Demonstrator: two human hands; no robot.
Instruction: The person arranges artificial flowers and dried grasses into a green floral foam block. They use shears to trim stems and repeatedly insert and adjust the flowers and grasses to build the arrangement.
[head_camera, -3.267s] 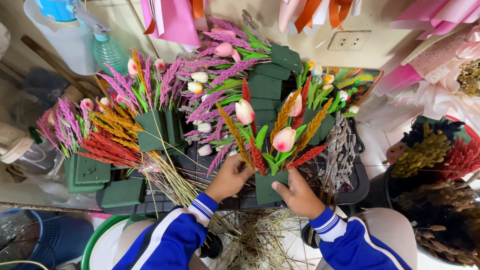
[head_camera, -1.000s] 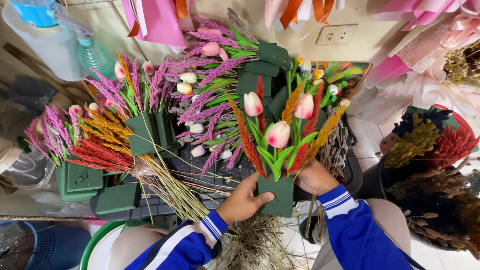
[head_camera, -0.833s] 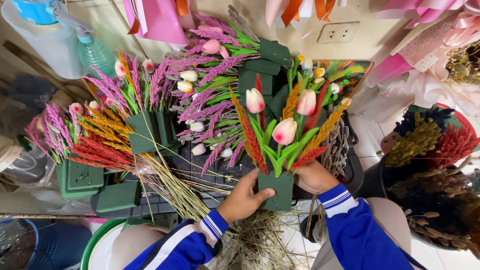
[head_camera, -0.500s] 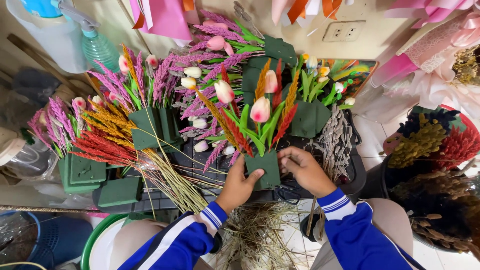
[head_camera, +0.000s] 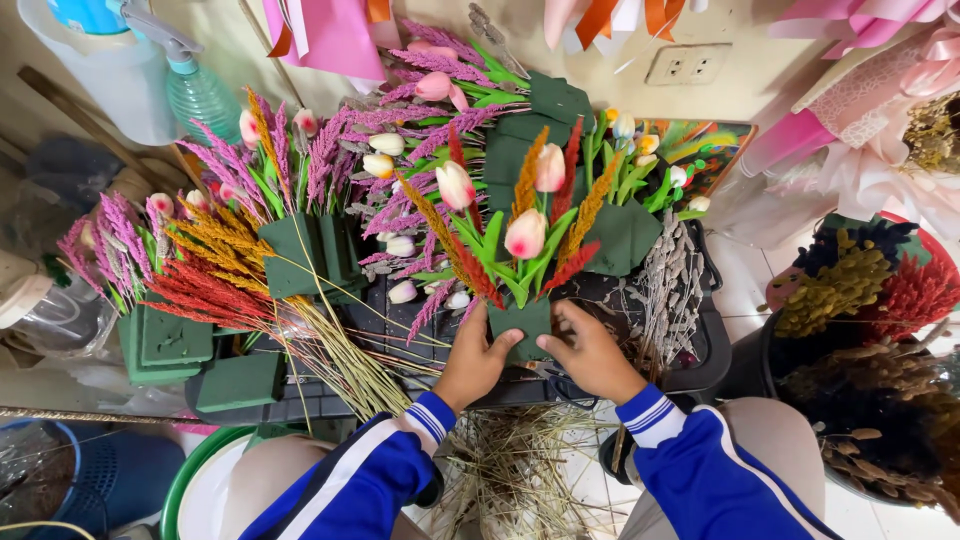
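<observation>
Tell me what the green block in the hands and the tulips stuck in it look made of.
Green block: likely floral foam, matte dark green, stems pushed straight in. Tulips: probably artificial, fabric or foam, with smooth, uniform cream-pink buds; not certain. Both hands, left and right, touch the block.

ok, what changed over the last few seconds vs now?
The green foam block with tulips and dried stems was lifted off the black crate, raised toward the camera, then brought back down; it now sits at the crate's front edge. Left hand and right hand gripped it throughout. The other arrangements, spray bottle and loose stems stayed put.
</observation>
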